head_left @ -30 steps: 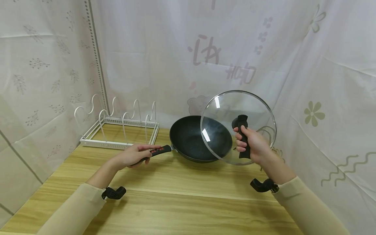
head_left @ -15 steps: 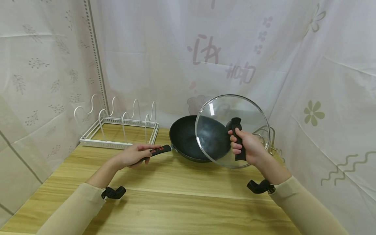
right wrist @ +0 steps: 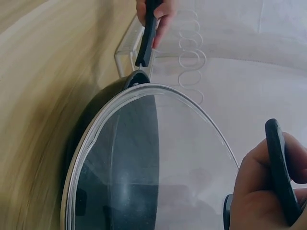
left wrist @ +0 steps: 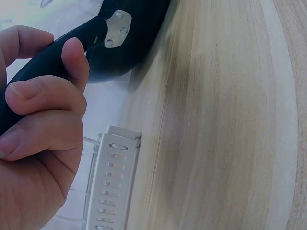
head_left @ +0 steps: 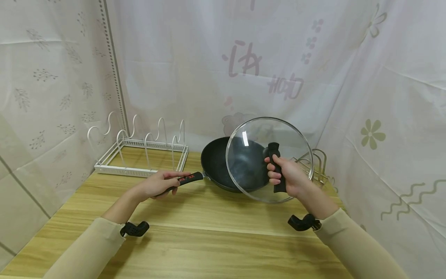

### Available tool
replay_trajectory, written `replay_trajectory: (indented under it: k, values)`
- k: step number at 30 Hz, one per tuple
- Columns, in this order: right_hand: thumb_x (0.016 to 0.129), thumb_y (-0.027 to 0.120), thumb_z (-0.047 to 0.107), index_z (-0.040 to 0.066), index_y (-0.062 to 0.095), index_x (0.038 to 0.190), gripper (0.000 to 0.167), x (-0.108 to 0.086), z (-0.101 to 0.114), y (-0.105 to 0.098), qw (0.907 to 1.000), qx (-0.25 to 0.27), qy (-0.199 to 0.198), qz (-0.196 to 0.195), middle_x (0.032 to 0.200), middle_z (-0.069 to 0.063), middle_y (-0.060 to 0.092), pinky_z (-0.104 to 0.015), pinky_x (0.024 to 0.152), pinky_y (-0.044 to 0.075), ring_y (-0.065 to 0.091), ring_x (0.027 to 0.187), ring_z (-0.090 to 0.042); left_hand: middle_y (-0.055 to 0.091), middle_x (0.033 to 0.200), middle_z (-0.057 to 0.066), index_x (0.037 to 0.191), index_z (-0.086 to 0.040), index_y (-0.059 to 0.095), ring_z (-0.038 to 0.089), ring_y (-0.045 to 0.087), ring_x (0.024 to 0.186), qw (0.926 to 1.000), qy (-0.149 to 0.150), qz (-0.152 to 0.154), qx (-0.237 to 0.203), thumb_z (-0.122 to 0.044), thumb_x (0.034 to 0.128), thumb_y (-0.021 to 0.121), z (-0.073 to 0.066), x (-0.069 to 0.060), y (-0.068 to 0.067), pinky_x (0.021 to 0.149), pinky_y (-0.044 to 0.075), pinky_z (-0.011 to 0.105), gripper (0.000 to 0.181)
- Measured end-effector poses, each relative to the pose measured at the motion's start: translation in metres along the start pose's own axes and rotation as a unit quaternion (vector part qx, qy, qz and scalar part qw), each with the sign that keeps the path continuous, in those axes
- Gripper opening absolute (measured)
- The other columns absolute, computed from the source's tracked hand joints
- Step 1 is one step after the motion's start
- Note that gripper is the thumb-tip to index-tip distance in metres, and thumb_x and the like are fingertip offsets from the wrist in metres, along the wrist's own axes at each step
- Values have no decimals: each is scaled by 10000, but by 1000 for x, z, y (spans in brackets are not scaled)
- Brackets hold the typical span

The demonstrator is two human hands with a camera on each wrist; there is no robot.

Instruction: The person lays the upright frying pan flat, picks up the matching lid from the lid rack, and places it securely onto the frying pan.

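A black wok (head_left: pixel 219 166) stands on the wooden table, its handle (head_left: pixel 191 178) pointing left. My left hand (head_left: pixel 158 185) grips that handle, and the left wrist view shows the fingers (left wrist: pixel 45 96) curled round it. Tilted up in front of the wok's right side is a round glass lid (head_left: pixel 258 128) with a metal rim. My right hand (head_left: pixel 290 176) holds the lid by its upright black handle (head_left: pixel 274 149). Through the glass, part of the wok's dark inside shows. In the right wrist view the lid (right wrist: pixel 192 143) partly covers the wok behind it.
A white wire rack (head_left: pixel 122 170) with looped dividers stands at the back left, close to my left hand. Behind my right hand is a smaller metal wire rack (head_left: pixel 322 162), partly hidden. Printed curtains (head_left: pixel 195 77) hang behind and beside the table (head_left: pixel 209 248).
My right hand has moved left and slightly down with the lid, which now overlaps more of the wok. More of the right-hand rack shows. The left hand and wok have stayed still.
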State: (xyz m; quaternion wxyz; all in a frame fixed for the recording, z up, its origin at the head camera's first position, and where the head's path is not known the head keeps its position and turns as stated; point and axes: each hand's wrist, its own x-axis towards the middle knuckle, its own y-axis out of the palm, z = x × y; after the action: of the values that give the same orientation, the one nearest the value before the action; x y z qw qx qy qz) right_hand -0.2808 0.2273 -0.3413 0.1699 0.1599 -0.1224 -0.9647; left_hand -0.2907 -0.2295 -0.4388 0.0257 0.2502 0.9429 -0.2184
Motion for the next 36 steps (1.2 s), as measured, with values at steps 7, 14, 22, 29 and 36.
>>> replay_trajectory:
  k: [7,14,22,29,36]
  values:
    - [1209,290,394,121,432,1310,324,4,-3,5,9996,188,194,-10,815,59,433,-201,517,354,341,539,-68,662,814,119,1567,-281,633,112,326,456,10000,-45,-54,13,-137,1054,576,0,0,1,433,278,230,536]
    - [1212,291,370,116,437,1312,310,7,-3,11,9992,271,296,-14,812,60,432,-201,509,363,338,541,-65,662,803,111,1563,-285,637,104,334,450,9999,-33,-94,48,-161,1057,607,0,0,1,429,279,228,522]
    - [1213,277,358,118,421,1289,289,12,-3,17,9978,477,462,19,810,59,418,-194,502,352,329,541,-68,660,805,115,1561,-292,639,103,336,449,9999,-24,-102,68,-160,1053,609,1,-1,1,427,275,229,526]
    - [1215,280,348,113,417,1275,279,19,-3,23,9963,656,556,63,809,55,417,-187,496,348,314,544,-64,658,814,122,1565,-285,635,103,336,453,9999,-5,-88,58,-168,1061,606,1,-1,0,428,274,231,518]
    - [1216,274,334,100,415,1272,279,26,-3,30,9939,853,700,49,799,51,411,-186,490,346,318,531,-60,660,813,109,1565,-288,635,103,341,455,9999,-28,-103,61,-175,1060,607,1,0,1,428,276,231,518]
